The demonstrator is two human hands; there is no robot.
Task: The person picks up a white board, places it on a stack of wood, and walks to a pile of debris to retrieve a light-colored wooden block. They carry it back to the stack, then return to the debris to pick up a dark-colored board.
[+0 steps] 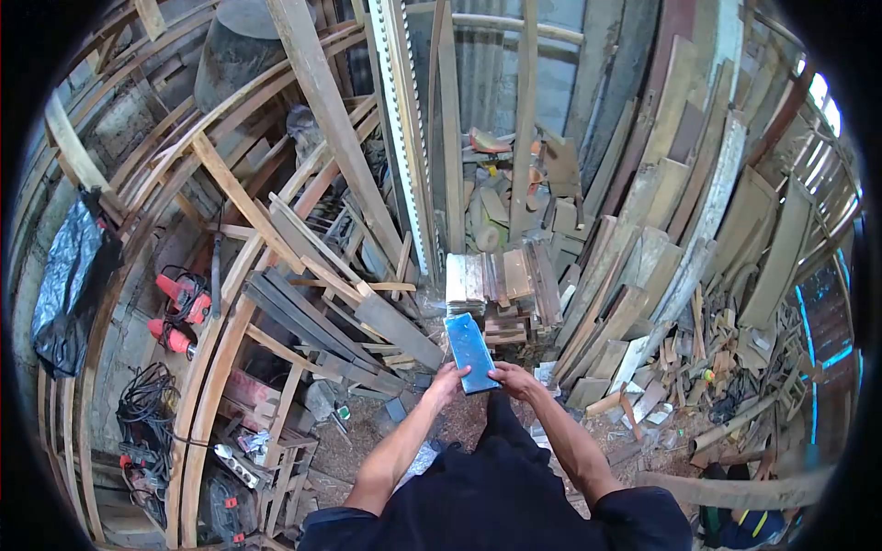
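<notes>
A flat, rectangular blue piece [469, 349], like a small board or tile, is held out in front of my body with its long side pointing away from me. My left hand [446, 384] grips its near left edge, fingers closed. On the opposite edge, my right hand [515, 380] pinches the near right side. The fingers under the piece are partly hidden. Just beyond its far end stands a stack of short pale boards [466, 279], with more short wooden pieces [514, 274] beside it on the right.
Long planks [643, 248] lean upright on the right, above scattered offcuts [707, 340]. At left, a curved wooden frame [220, 367] borders red power tools [184, 298], coiled black cable [147, 409] and a power strip [236, 466]. Debris covers the floor [367, 441].
</notes>
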